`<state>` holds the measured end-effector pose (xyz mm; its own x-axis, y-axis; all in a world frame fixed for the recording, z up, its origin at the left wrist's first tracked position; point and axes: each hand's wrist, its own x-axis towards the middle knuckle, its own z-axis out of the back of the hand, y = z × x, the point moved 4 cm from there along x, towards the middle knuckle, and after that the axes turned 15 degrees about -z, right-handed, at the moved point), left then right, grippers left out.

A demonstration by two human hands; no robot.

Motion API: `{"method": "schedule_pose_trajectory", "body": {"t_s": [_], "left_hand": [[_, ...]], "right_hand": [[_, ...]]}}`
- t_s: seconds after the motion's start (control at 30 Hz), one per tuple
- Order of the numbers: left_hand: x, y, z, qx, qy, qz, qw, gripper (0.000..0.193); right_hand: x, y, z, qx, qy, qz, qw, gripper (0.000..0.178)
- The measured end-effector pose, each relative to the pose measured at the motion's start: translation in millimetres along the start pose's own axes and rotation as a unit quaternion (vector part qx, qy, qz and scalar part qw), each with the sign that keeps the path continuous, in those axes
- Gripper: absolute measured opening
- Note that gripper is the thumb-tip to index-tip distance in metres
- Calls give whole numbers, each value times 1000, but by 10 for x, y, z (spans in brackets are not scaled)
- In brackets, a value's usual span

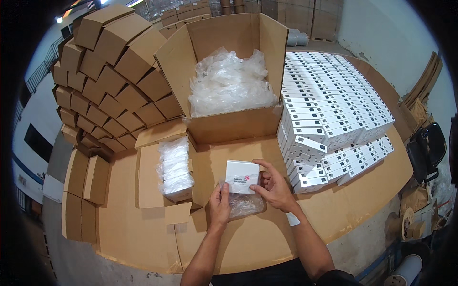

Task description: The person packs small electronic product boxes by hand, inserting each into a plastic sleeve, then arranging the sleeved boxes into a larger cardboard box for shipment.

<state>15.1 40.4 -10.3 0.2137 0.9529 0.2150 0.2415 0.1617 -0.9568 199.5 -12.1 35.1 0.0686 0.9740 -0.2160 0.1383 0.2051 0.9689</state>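
Note:
A small white box [242,177] with a little red mark and dark print is held in front of me above the cardboard-covered table. My right hand [276,190] grips its right side, fingers at the top corner and thumb on the lower edge. A clear plastic bag [246,205] lies around and below the box's lower end; how far the box sits inside it I cannot tell. My left hand [219,205] is closed on the bag at the box's left edge. Left of my hands, an open carton [149,176] holds a row of plastic-wrapped boxes [175,164].
Behind my hands stands a large open carton [234,129] full of clear plastic bags [231,86]. Many white boxes [329,109] are stacked in rows at the right. Brown cartons [107,81] pile up at the far left, with more cartons [78,195] nearer. A black chair [427,150] stands beyond the table's right edge.

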Motion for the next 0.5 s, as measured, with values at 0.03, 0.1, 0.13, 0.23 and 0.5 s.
{"method": "schedule_pose_trajectory", "body": {"t_s": [0.03, 0.1, 0.13, 0.23, 0.5], "left_hand": [[1, -3, 6, 10, -2, -9, 1000, 42], [2, -21, 15, 19, -4, -18, 1000, 46], [4, -45, 14, 45, -1, -9, 999, 49], [7, -70, 9, 74, 2, -1, 997, 51], [11, -162, -78, 73, 17, -35, 997, 50]], "right_hand": [[4, -3, 3, 6, 1, 7, 1000, 73], [2, 4, 1, 10, 2, 7, 1000, 71], [-4, 8, 1, 15, 2, 8, 1000, 69], [-39, 57, 15, -5, -18, 9, 1000, 59], [-10, -75, 105, 1, -33, 27, 999, 29]]}}
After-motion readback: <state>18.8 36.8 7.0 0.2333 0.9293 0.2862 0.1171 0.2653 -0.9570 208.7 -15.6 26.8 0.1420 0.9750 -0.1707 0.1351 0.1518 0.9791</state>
